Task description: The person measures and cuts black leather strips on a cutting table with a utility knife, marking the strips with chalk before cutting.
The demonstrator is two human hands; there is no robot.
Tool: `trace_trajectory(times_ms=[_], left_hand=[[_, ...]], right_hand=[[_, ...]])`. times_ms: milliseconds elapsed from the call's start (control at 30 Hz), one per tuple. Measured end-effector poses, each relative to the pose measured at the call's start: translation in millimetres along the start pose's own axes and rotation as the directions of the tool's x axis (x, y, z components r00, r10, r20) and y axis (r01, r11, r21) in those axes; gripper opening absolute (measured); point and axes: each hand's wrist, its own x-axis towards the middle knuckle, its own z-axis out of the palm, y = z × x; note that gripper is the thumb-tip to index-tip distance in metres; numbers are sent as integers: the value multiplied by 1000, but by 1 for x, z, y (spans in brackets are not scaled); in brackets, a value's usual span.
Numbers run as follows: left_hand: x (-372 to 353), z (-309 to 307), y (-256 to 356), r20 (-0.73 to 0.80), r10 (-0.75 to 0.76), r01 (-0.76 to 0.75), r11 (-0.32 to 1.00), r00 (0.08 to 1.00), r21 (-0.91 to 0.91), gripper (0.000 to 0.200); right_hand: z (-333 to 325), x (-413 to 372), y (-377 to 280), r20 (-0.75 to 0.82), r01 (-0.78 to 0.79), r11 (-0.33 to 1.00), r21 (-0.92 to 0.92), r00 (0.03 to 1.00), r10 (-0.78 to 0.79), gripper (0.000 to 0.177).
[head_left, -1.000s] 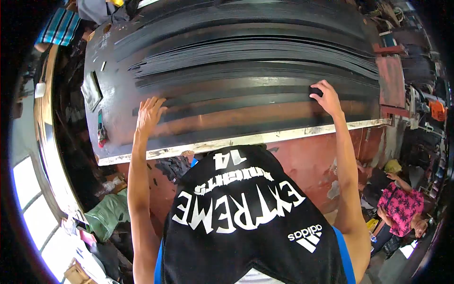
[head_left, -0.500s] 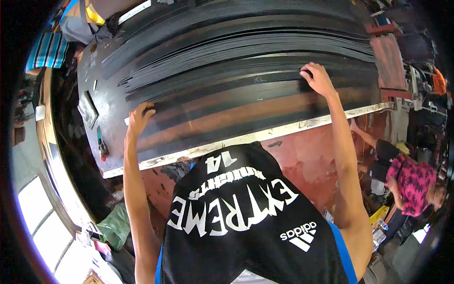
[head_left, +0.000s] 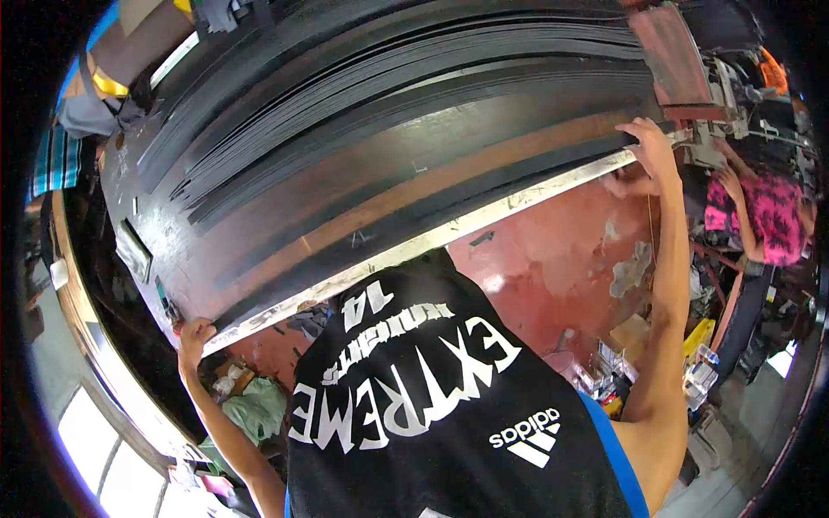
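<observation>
A long black strip [head_left: 466, 197] lies along the front edge of the table, running from one of my hands to the other. My left hand [head_left: 197, 335] is closed at its left end, by the table's front left corner. At the right end my right hand [head_left: 652, 147] grips the strip, with its fingers bent over the table edge. Just behind this strip runs a brown band [head_left: 380, 205]. A stack of thin black strips [head_left: 389, 73] covers the rear of the table [head_left: 164, 250].
Pliers [head_left: 167, 302] and a flat pad [head_left: 134, 250] lie at the table's left side. A reddish block [head_left: 669, 52] stands at its right end. Another person in a pink and black shirt [head_left: 760, 216] is at the right. Below is a red floor [head_left: 553, 259].
Both hands have moved apart and toward the table's front edge, the left one down and left, the right one further right. A black strip now lies along that edge between them.
</observation>
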Motion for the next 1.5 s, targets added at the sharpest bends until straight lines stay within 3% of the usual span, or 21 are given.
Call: trace_trajectory(times_ms=[133, 200, 267, 333, 467, 567, 633, 767, 967, 1033, 1167, 1233, 1367, 1500], left_hand=[[-6, 21, 12, 30, -67, 70, 987, 997, -142, 11], [-4, 30, 24, -55, -46, 46, 999, 997, -8, 10], [7, 38, -4, -7, -9, 9, 998, 1000, -67, 16], [7, 41, -2, -26, 14, -16, 999, 1000, -49, 10], [14, 50, -34, -29, 38, -41, 989, 999, -143, 13], [10, 54, -13, -34, 29, -32, 994, 999, -107, 14], [14, 59, -17, -29, 35, -38, 993, 999, -111, 15], [16, 69, -28, -36, 29, -34, 991, 999, -133, 16], [14, 72, -25, -82, 31, -39, 995, 996, -92, 20], [13, 71, -14, -47, -13, 9, 997, 999, -80, 20], [6, 80, 18, -149, 62, -74, 994, 987, -80, 31], [-2, 82, 51, -263, 348, -273, 920, 900, 282, 54], [-4, 118, 91, -214, 388, -271, 862, 896, 428, 74], [-3, 131, 101, -187, 398, -272, 838, 898, 473, 62]], right_hand=[[23, -12, -3, 146, -88, 996, -31, 985, 92, 50], [55, -12, -1, 162, -41, 999, 16, 986, 38, 50], [84, -23, -4, 48, 58, 998, -7, 997, -57, 56], [114, -22, -1, 89, 43, 999, 23, 995, -45, 57], [99, -24, -26, 82, -82, 996, 24, 993, 79, 45], [103, -24, -23, 35, -87, 996, 23, 996, 87, 43], [106, -22, -17, 116, -114, 993, 39, 987, 109, 47], [104, -22, -13, 86, -136, 990, 49, 988, 131, 44], [96, -18, -13, 199, -188, 979, 85, 965, 168, 43], [111, -22, -4, 27, -96, 995, 30, 995, 96, 44], [112, -24, 2, 18, -129, 991, 47, 992, 128, 44], [106, -23, 5, 98, -136, 990, 37, 986, 132, 47], [111, -21, 24, 52, -134, 991, -26, 989, 135, 40], [116, -23, 39, 84, -72, 993, -94, 993, 80, 40]])
